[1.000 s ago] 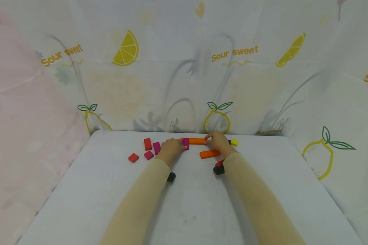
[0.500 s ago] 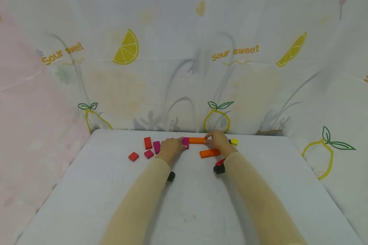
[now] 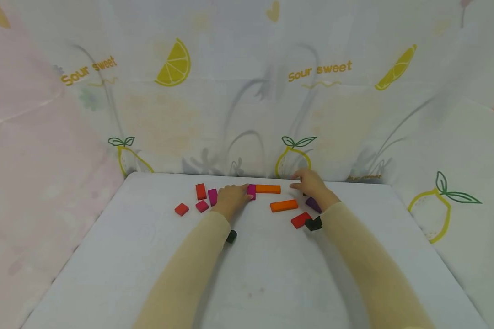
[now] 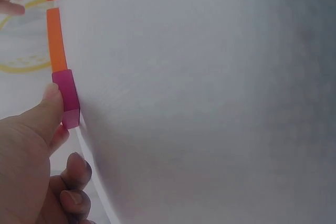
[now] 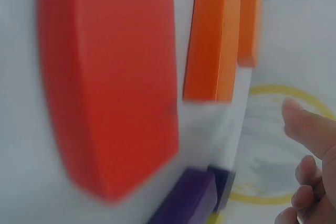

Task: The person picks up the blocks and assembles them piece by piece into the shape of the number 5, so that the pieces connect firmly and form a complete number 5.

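At the table's back edge my left hand (image 3: 229, 201) pinches a magenta block (image 3: 251, 192) between thumb and fingers. One end of an orange block (image 3: 268, 188) meets that magenta block, as the left wrist view also shows. My right hand (image 3: 312, 186) hovers right of the orange block, thumb and index finger apart, holding nothing. Nearest to it lie a purple block (image 3: 314, 204) and a darker block (image 5: 222, 182), partly hidden in the head view. A second orange block (image 3: 284, 205) and a red block (image 3: 301, 220) lie closer to me.
Left of my left hand are a red block (image 3: 201, 191), another magenta block (image 3: 212, 197), a small pink-red block (image 3: 202, 206) and a small red block (image 3: 181, 209). A patterned cloth (image 3: 214, 119) hangs behind the white table (image 3: 263, 265).
My right hand has let go of the orange block's right end and moved right, uncovering the red and purple blocks. My left hand still pinches the magenta block.
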Tool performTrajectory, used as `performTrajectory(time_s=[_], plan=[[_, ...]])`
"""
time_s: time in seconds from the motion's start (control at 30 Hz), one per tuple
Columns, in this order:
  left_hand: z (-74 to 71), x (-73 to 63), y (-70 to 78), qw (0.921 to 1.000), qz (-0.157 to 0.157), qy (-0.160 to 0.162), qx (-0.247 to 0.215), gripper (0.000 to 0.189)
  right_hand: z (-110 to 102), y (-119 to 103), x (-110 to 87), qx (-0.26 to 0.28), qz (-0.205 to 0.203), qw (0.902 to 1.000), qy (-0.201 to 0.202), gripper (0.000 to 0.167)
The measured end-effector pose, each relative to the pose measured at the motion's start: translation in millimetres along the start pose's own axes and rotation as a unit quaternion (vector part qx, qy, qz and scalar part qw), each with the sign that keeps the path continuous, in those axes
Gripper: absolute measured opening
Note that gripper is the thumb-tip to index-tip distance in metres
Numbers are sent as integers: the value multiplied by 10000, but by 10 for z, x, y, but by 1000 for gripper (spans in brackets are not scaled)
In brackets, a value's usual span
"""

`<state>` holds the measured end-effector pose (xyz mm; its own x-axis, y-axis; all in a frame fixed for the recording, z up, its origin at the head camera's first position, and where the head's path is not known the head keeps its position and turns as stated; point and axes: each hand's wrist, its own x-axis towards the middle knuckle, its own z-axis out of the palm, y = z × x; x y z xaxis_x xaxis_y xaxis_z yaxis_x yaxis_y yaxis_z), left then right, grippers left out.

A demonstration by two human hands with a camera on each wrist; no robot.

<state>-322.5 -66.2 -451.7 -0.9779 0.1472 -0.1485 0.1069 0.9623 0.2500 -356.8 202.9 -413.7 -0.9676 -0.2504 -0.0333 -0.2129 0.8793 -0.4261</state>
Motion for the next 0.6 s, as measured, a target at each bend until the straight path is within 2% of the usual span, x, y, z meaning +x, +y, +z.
performTrajectory(time_s=[0.27,0.43,0.6], plan=[[13,16,3,9999,-108,-62,2,61,-93,341,-64,-294,54,9993,-217,38],[-8,-10,18,9999,-105,-41,36,60,-72,469,-97,-214,249,9988,-350,39],[-38,-49,39,9999,-97,-43,-13,59,-36,523,-122,49,646,9967,-489,36]])
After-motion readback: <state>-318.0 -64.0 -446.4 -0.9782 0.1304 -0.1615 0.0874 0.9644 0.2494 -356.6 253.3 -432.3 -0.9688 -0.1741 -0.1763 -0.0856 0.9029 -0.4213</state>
